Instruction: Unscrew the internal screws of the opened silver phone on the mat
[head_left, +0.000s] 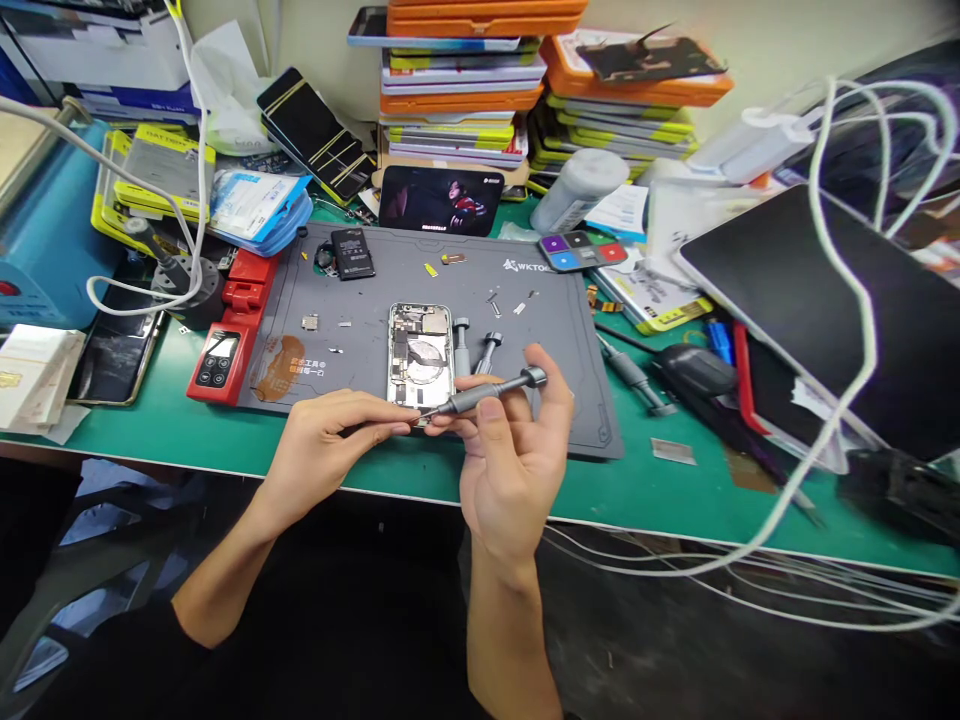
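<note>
My right hand (517, 460) is closed on a grey precision screwdriver (491, 390), tilted with its tip down to the left. Thumb and fingers of my left hand (322, 435) are pinched together right at the screwdriver's tip; whatever they pinch is too small to make out. Just beyond both hands lies an opened smartphone (421, 350), its inner boards and a round coil exposed. My fingers cover its lower end. Beside the phone, on the grey work mat (360, 360), two more screwdrivers (462, 345) stand or lean.
A black battery (352, 254) and small loose parts lie on the mat. Behind it a phone playing video (441, 200) leans before stacked boxes (457, 100). To the left is a red device (219, 360); at right, a white cable (862, 300) loops over a dark panel (840, 290).
</note>
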